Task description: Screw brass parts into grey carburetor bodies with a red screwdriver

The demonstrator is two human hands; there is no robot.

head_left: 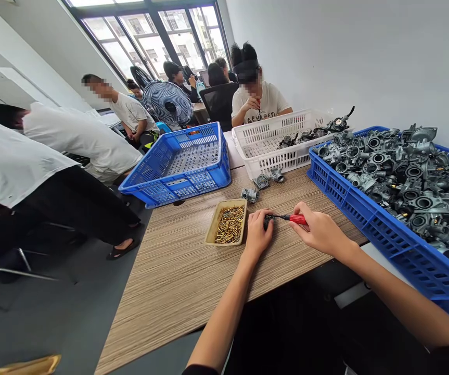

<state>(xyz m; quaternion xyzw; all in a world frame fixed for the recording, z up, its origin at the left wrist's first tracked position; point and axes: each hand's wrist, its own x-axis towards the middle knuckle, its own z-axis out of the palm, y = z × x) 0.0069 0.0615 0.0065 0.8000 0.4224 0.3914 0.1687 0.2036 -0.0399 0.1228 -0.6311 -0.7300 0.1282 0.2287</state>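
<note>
My left hand [259,232] is closed around a small dark metal part [268,221] on the table, probably a carburetor, mostly hidden by the fingers. In my right hand [320,232] is a screwdriver with a red handle [298,219]; its dark shaft points left and reaches the part. Just left of my left hand stands a tan tray [207,238] full of small brass-coloured pieces [230,225]. Behind my hands, several grey carburetors [250,195] lie loose on the wood-grain table [177,281].
At the right, a blue crate [364,221] is heaped with carburetors. A white crate [271,167] holding a few stands behind, beside another blue crate [177,190]. Across the table sits a person [271,99] in a white shirt. People and a fan [168,104] are farther left.
</note>
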